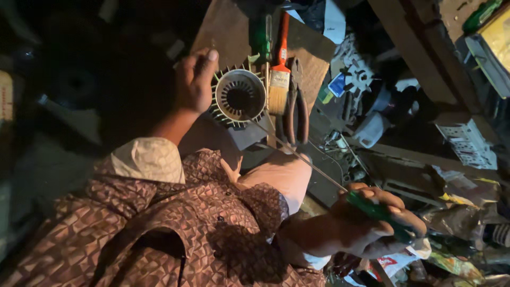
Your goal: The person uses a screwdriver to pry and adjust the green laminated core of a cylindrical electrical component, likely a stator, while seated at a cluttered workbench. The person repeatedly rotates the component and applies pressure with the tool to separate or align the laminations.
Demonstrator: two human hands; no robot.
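My left hand (195, 79) grips the left rim of a round finned metal housing (239, 97) that rests on a brown board (220, 26). My right hand (374, 223), low at the right, is closed around the green handle of a long screwdriver (378, 211). Its thin shaft (303, 158) runs up and left toward the lower edge of the housing; where the tip touches cannot be made out. My patterned brown shirt (175, 223) fills the lower left.
Just right of the housing lie an orange-handled paintbrush (279, 74) and dark pliers (296, 109). A green-handled tool (261, 34) lies above them. Cluttered parts, a white perforated piece (467, 141) and wrappers crowd the right side. The left is dark.
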